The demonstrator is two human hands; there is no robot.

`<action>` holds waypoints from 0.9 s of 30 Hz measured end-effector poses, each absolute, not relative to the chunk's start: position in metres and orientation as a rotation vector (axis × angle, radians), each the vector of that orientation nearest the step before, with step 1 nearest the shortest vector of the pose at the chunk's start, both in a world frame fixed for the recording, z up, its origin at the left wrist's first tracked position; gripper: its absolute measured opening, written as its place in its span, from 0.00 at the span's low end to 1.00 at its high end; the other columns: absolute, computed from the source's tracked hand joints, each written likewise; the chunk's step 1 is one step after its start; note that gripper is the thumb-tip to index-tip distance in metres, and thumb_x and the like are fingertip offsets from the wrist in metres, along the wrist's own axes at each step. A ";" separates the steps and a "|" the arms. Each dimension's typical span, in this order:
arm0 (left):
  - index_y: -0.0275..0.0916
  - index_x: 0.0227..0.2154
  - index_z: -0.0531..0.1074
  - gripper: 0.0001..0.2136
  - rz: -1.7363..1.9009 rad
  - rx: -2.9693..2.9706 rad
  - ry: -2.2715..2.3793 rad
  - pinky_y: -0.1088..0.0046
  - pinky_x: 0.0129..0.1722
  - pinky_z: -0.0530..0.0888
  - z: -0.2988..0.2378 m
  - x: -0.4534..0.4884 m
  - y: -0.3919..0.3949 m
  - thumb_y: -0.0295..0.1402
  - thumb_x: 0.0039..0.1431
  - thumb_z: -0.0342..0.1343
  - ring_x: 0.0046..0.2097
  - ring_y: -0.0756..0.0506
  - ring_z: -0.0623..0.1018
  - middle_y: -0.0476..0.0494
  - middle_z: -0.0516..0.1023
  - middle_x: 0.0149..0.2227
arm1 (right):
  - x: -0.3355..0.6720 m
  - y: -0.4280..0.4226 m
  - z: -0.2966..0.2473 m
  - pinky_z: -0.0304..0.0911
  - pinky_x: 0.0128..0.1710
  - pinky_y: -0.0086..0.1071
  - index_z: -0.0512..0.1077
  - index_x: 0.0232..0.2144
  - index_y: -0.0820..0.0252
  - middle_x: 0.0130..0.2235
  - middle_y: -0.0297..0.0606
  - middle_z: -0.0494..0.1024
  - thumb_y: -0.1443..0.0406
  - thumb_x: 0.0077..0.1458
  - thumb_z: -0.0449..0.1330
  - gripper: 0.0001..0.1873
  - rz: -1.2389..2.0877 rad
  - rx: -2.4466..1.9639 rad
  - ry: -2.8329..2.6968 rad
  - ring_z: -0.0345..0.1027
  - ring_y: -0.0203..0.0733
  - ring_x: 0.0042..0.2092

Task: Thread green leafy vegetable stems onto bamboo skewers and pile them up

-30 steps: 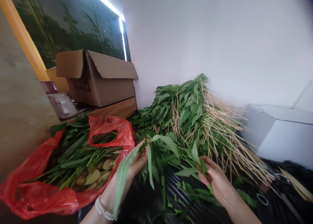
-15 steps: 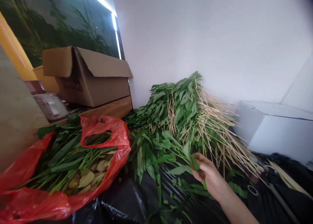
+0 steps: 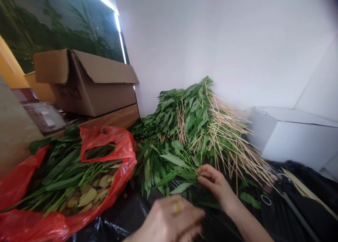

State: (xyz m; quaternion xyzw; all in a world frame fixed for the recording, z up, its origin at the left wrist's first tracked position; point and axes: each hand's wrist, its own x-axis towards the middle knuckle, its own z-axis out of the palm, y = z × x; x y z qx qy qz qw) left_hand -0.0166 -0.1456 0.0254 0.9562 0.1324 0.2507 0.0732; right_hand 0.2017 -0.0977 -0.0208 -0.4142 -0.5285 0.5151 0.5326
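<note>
My right hand [image 3: 218,185] reaches in from the lower right, thumb and fingertips pinched at the edge of a green leafy stem [image 3: 188,171] in the loose greens. My left hand [image 3: 167,219], with a gold-coloured ring, hovers at the bottom middle over black plastic sheeting [image 3: 136,206]. Motion smears its fingers, and I cannot make out whether they hold anything. Behind both hands rises a heap of long-leaved greens [image 3: 171,111]. Thin wooden skewers [image 3: 232,129] stick out of the heap towards the right.
At the left lies a red plastic bag [image 3: 125,143] with leafy stems and pale round slices [image 3: 88,196]. An open cardboard box [image 3: 105,97] stands behind it. On the right are a white box [image 3: 298,136] and a metal ring [image 3: 265,199]. A white wall closes the back.
My left hand has come into view from below. My right hand has shifted slightly left and up, and the leaf piece once hanging from its fingers no longer shows. The view has turned slightly right.
</note>
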 end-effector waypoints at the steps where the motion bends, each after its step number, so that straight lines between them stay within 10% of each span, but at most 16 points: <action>1: 0.40 0.51 0.68 0.13 0.915 2.753 0.605 0.70 0.41 0.73 0.034 -0.019 -0.133 0.28 0.66 0.48 0.40 0.47 0.75 0.42 0.78 0.39 | 0.202 -0.098 -0.020 0.59 0.28 0.28 0.70 0.33 0.57 0.26 0.30 0.75 0.58 0.49 0.66 0.13 1.182 -1.013 -1.294 0.69 0.36 0.28; 6: 0.41 0.46 0.73 0.10 1.387 2.572 0.921 0.72 0.41 0.71 0.070 -0.028 -0.088 0.26 0.64 0.51 0.40 0.48 0.74 0.46 0.78 0.38 | 0.197 -0.103 -0.022 0.64 0.38 0.33 0.72 0.35 0.57 0.35 0.35 0.78 0.66 0.55 0.60 0.03 0.621 -1.130 -1.537 0.72 0.41 0.38; 13: 0.44 0.46 0.74 0.10 1.171 2.926 0.862 0.66 0.44 0.67 0.062 -0.017 -0.074 0.30 0.64 0.52 0.46 0.45 0.71 0.47 0.79 0.45 | 0.188 -0.110 -0.021 0.61 0.39 0.37 0.72 0.39 0.58 0.35 0.37 0.77 0.77 0.59 0.51 0.14 -0.201 -0.980 -1.921 0.67 0.41 0.37; 27: 0.37 0.36 0.70 0.08 0.538 3.389 0.816 0.64 0.42 0.61 0.035 -0.011 -0.058 0.29 0.67 0.46 0.42 0.44 0.69 0.46 0.73 0.34 | 0.187 -0.111 -0.021 0.61 0.42 0.39 0.72 0.44 0.63 0.38 0.42 0.77 0.75 0.62 0.50 0.13 -0.439 -1.072 -2.007 0.68 0.44 0.40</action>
